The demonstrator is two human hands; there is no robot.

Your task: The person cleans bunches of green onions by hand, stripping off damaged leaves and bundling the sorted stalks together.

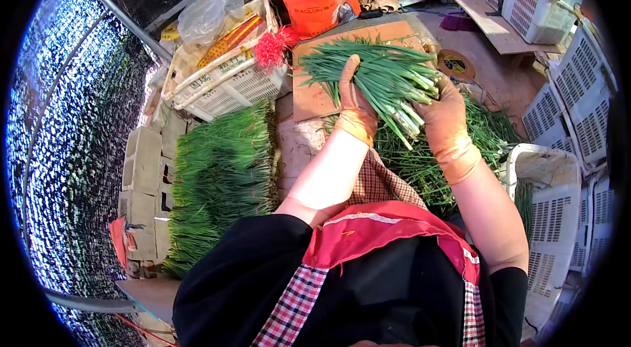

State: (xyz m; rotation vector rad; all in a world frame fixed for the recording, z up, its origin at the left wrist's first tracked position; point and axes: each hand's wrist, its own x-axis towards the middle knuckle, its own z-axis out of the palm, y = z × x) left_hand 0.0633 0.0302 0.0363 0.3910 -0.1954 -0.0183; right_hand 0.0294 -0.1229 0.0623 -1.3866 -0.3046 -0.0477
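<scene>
Scallion bunch (388, 74), left hand (353, 94) holding (fingers hidden); right hand (448, 114) at stems (409, 117)

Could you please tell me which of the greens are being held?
The bunch between the left hand and right hand; others lie in the neat stack at left or the loose heap.

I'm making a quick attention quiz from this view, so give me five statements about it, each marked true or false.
1. The left hand holds the bunch of green stalks. True.
2. The right hand is at the leafy end. False: the right hand is at the pale stem end.
3. The carrier bag is blue. False: the carrier bag is orange-red.
4. A pile of greens lies to the person's left. True.
5. A red pompom-like bundle hangs by the crate. True.
</scene>
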